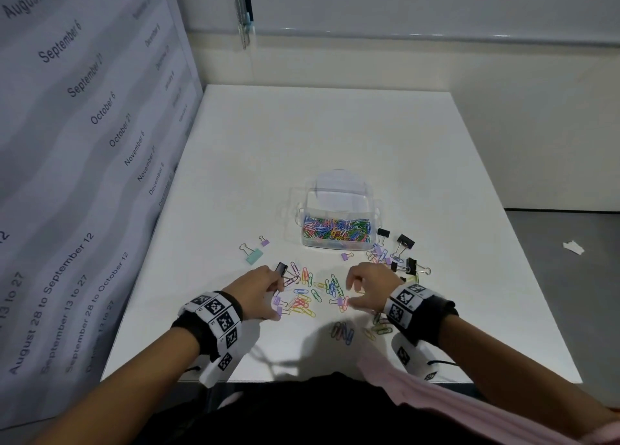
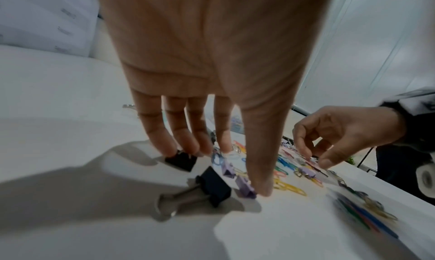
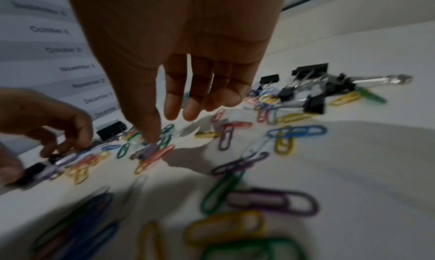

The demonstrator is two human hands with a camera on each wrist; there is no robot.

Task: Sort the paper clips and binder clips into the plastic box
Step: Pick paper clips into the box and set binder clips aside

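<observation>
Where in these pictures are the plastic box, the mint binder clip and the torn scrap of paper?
plastic box point(image 1: 335, 245), head view, front wall.
mint binder clip point(image 1: 254, 256), head view, its body.
scrap of paper point(image 1: 574, 247), head view, its middle.

The coloured wire paper clips point(image 3: 237, 225) nearest the right wrist camera are smearing into blur; the left hand point(image 1: 258, 288) is covering whatever lies under its palm in the head view; the right hand point(image 1: 367, 285) is hiding the clips beneath it there; whether either hand's fingertips are actually pinching a clip is staying unclear; both forearms are running off the head view's bottom edge.
</observation>
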